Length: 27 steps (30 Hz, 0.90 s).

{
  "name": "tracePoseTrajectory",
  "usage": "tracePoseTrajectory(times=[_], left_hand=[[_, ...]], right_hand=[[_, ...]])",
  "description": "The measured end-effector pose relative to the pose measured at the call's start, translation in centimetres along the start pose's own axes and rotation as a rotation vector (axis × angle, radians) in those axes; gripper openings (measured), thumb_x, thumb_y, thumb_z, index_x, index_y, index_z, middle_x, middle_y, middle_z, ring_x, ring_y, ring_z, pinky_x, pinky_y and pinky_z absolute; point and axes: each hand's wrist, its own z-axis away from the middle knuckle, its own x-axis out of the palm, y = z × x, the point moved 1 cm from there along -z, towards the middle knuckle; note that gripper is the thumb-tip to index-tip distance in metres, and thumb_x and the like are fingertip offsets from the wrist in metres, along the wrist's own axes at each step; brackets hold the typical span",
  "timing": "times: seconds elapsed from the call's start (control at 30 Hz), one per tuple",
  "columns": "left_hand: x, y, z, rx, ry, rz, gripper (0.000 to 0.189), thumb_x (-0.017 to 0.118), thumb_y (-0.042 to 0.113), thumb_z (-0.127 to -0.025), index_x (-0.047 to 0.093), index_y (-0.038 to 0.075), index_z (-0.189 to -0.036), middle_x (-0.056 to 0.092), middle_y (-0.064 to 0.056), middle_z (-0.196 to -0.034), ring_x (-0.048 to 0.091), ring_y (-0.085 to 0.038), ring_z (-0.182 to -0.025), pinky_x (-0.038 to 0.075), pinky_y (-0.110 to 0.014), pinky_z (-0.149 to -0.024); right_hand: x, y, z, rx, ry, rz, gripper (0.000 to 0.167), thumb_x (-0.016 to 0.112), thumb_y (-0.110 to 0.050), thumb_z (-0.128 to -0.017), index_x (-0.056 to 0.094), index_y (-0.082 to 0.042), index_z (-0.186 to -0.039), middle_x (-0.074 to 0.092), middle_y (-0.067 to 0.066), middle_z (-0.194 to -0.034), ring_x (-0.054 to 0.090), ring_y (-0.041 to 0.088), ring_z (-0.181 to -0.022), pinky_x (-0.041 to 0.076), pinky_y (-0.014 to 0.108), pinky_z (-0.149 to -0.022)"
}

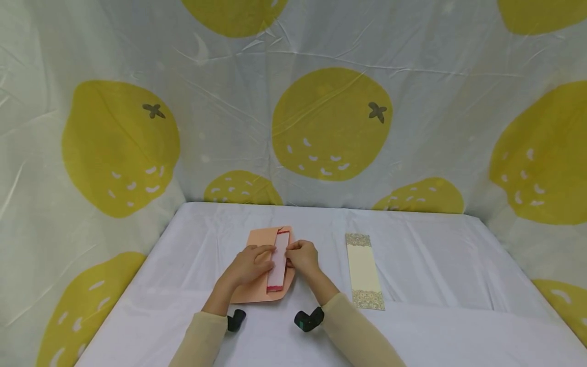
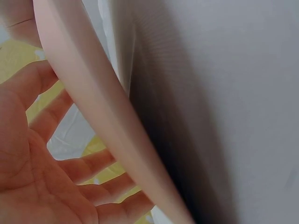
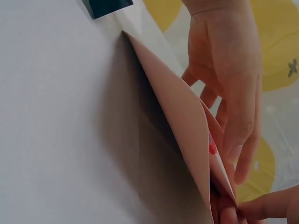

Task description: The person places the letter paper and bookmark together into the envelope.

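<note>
A peach envelope [image 1: 257, 293] lies on the white table. A white card with red ends [image 1: 276, 275] sits along its opening, its left edge under the envelope's front panel. My left hand [image 1: 249, 265] rests across the envelope with fingers extended, fingertips reaching the card. In the left wrist view the fingers of the left hand [image 2: 46, 163] spread against the envelope [image 2: 93, 88], which is lifted at this edge. At the card's right edge my right hand [image 1: 303, 256] pinches the card between thumb and fingers. The right wrist view shows the fingertips [image 3: 261, 205] at that edge, partly cut off.
A long cream card with ornate patterned ends [image 1: 364, 267] lies on the white tablecloth [image 1: 435, 260] to the right of the envelope. A white curtain with yellow lemons [image 1: 332, 125] hangs behind and at both sides. Black wrist cameras [image 1: 309, 320] sit close over the cloth.
</note>
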Motion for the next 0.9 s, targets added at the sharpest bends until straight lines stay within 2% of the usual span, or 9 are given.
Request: tracePoseTrajectory(times=[0.13, 0.43, 0.73, 0.9], left_hand=[[0.0, 0.0, 0.0, 0.0, 0.003, 0.009, 0.042, 0.066, 0.028, -0.09, 0.063, 0.021, -0.132, 0.051, -0.02, -0.133, 0.049, -0.041, -0.118, 0.04, -0.058, -0.094], [0.2, 0.0, 0.0, -0.054, -0.006, 0.022, 0.043, 0.065, 0.032, -0.091, 0.061, 0.024, -0.134, 0.046, -0.022, -0.14, 0.044, -0.046, -0.125, 0.038, -0.063, -0.095], [0.3, 0.1, 0.1, -0.04, 0.003, -0.001, 0.043, 0.065, 0.031, -0.091, 0.061, 0.025, -0.133, 0.05, -0.019, -0.133, 0.049, -0.043, -0.116, 0.042, -0.059, -0.09], [0.2, 0.1, 0.1, -0.025, 0.006, -0.007, 0.042, 0.065, 0.031, -0.092, 0.061, 0.023, -0.133, 0.048, -0.022, -0.136, 0.047, -0.048, -0.12, 0.04, -0.062, -0.092]], right_hand=[[0.3, 0.0, 0.1, 0.018, -0.009, 0.003, 0.006, 0.063, 0.006, -0.079, 0.065, 0.005, -0.085, 0.059, 0.007, -0.071, 0.058, 0.011, -0.056, 0.054, 0.025, -0.055], [1.2, 0.3, -0.2, 0.035, -0.044, 0.001, 0.005, 0.064, 0.005, -0.081, 0.063, 0.005, -0.085, 0.059, 0.008, -0.072, 0.059, 0.012, -0.058, 0.054, 0.025, -0.055], [1.7, 0.7, -0.1, 0.062, -0.096, -0.088, 0.009, 0.064, 0.009, -0.079, 0.063, 0.009, -0.088, 0.058, 0.01, -0.073, 0.061, 0.014, -0.059, 0.055, 0.027, -0.055], [2.0, 0.8, -0.3, 0.058, -0.109, -0.126, 0.012, 0.065, 0.011, -0.077, 0.063, 0.01, -0.089, 0.06, 0.012, -0.074, 0.063, 0.014, -0.06, 0.056, 0.028, -0.057]])
